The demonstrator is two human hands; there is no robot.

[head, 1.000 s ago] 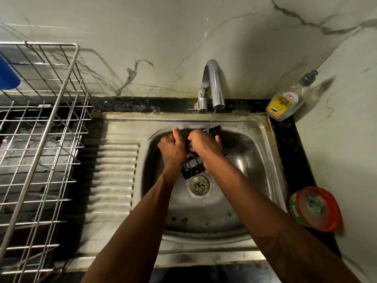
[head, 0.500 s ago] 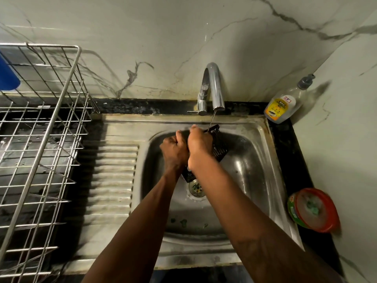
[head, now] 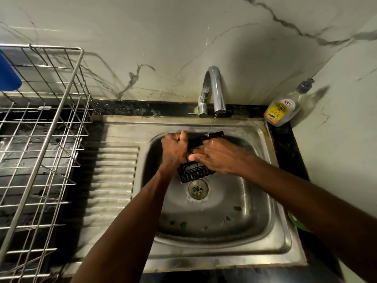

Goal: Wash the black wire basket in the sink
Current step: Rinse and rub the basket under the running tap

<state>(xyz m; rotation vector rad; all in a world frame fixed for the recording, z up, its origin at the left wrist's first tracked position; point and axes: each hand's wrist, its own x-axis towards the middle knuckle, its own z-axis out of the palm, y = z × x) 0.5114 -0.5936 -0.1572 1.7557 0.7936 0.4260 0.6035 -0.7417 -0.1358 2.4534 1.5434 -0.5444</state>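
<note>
The black wire basket [head: 193,172] hangs tilted over the steel sink [head: 255,205], its far end under a thin stream from the chrome tap [head: 214,88]. My left hand [head: 174,151] grips the basket's left side with a closed fist. My right hand [head: 216,155] lies across the basket's top and right side, fingers spread and pressed against the wires. The basket's middle is hidden under both hands. The drain [head: 198,189] sits just below the basket.
A steel dish rack [head: 40,139] stands on the left with a blue item [head: 8,74] at its top. A ribbed drainboard [head: 114,176] lies between rack and sink. A dish soap bottle [head: 282,109] leans in the right corner. Green scraps dot the sink bottom.
My right hand has slid from the basket's near end across to its right side and flattened out. The basket's lower end now shows below the hands. The camera view has shifted slightly.
</note>
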